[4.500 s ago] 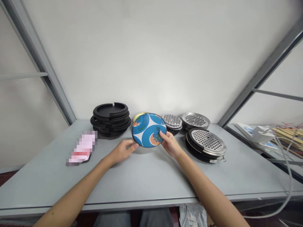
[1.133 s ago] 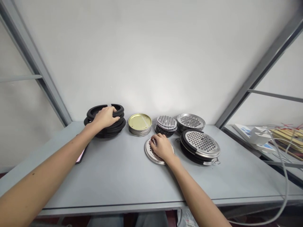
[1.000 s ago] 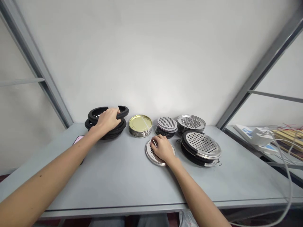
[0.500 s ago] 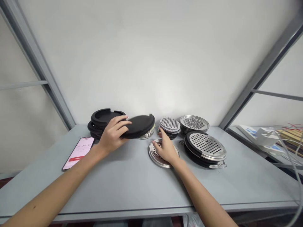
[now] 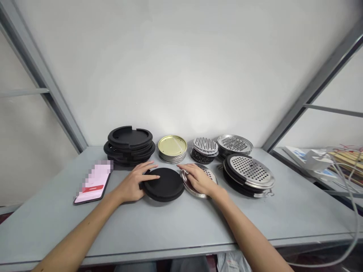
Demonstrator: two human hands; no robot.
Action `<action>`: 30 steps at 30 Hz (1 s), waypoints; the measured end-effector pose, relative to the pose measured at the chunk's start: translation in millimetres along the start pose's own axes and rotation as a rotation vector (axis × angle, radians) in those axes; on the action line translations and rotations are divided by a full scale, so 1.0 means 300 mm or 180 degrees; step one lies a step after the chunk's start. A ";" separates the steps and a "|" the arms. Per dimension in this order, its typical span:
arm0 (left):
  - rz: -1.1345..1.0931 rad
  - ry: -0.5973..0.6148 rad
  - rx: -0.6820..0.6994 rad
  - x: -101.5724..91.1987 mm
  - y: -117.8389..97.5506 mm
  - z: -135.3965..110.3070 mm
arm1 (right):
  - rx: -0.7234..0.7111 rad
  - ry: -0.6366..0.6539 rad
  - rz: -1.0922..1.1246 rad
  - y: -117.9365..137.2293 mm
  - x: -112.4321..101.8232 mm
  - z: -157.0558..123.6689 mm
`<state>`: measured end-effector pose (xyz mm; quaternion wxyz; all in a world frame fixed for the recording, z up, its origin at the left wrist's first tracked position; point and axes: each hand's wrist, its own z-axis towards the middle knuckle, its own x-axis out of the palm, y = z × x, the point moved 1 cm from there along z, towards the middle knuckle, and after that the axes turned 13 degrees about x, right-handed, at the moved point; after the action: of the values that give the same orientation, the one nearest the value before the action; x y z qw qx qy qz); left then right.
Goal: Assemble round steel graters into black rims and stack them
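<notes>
A black round cover is held low over the front middle of the table. My left hand grips its left edge, fingers on top and thumb side hidden. To the right, my right hand lies over a round metal disc with holes, its fingers stretched toward the black cover. Whether that hand presses on the disc I cannot tell. Behind the cover stands a stack of gold-faced metal discs. A pile of black round covers with notched rims sits at the back left.
A phone lies at the left. Small slotted discs and larger grated discs are stacked at the back. Assembled perforated discs with a clasp stand at the right. White cables hang beyond the table's right side.
My left hand has brought the black cover from beside the back-left pile down to the front middle, uncovering the gold-faced stack. My right hand stays over the perforated disc.
</notes>
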<state>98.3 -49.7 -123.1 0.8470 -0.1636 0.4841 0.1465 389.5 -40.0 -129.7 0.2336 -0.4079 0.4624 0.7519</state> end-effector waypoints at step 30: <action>-0.0973 0.0504 0.0178 0.021 -0.162 0.068 | 0.0548 -0.0541 -0.0790 0.031 -0.106 -0.113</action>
<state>136.9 -84.3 -112.4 0.8228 -0.2227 0.5227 -0.0109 413.7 -73.5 -106.8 0.3969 -0.3753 0.4498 0.7066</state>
